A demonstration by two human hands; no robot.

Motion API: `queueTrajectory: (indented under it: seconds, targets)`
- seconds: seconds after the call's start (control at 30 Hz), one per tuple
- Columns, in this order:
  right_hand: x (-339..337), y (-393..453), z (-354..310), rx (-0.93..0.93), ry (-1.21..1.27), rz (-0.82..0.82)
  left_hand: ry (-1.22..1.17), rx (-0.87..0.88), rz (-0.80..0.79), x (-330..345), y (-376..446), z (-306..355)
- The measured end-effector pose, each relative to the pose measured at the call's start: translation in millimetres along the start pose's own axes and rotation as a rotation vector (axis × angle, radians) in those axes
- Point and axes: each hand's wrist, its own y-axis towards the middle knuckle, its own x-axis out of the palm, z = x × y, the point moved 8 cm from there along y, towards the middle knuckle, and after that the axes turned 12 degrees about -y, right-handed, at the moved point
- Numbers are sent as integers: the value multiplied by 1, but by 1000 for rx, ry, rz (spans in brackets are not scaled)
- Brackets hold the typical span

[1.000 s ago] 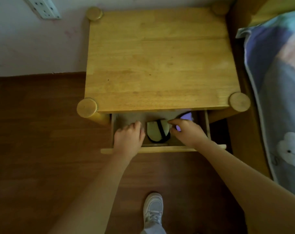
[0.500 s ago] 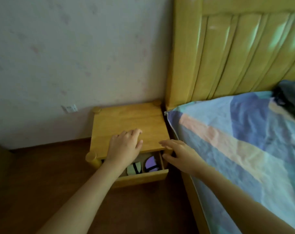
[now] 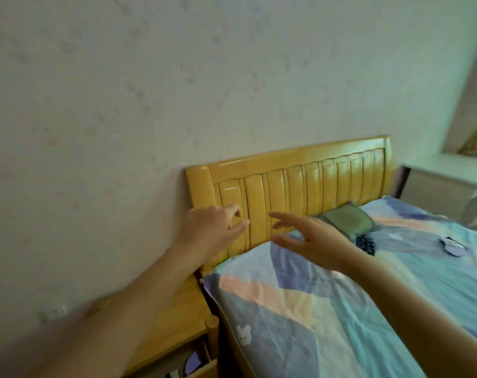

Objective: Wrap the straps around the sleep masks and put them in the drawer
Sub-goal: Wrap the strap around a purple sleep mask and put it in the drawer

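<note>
At the bottom edge of the view, beside the bed: yellow wooden nightstand (image 3: 177, 320) with its drawer (image 3: 202, 373) pulled open, a lilac sleep mask (image 3: 192, 364) lying inside, a second pale shape next to it too cut off to identify. Well apart from there, near the far right edge of the bed, on the patchwork bedcover of blue, peach and teal (image 3: 327, 309): another lilac sleep mask with a dark strap (image 3: 262, 249), lying flat, untouched.

Raised in the air in front of the glossy yellow slatted headboard (image 3: 294, 184): left hand (image 3: 213, 233), empty, fingers (image 3: 238, 212) loosely curled and slightly apart, thumb tip near the forefinger but pinching nothing. Just beside it, over the head end of the bed: right hand (image 3: 311, 241), also empty, fingers (image 3: 279, 216) spread and pointing toward the left hand, not touching it.

Against the headboard, at the head edge of the bed: green woven pillow (image 3: 346, 221), with a dark checked cloth (image 3: 365, 241) just in front of it. On the pale wall low at the left: white socket (image 3: 52, 312), blurred.
</note>
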Motion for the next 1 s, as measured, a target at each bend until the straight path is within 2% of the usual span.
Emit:
queueTrajectory:
  seconds: [0.2, 0.37, 0.57, 0.83, 1.0]
  targets:
    - [-93, -74, -14, 202, -122, 204, -74, 259, 125, -68, 12, 69]
    - [-139, -162, -31, 422, -192, 336, -196, 506, 162, -108, -9, 130]
    - [-173, -302, -52, 697, -357, 378, -322, 735, 139, -125, -52, 233]
    - [-210, -563, -97, 1102, -493, 345, -521, 1122, 81, -155, -204, 447]
    - [-229, -729, -140, 1283, -534, 309, -588, 1269, 90, -173, -318, 573]
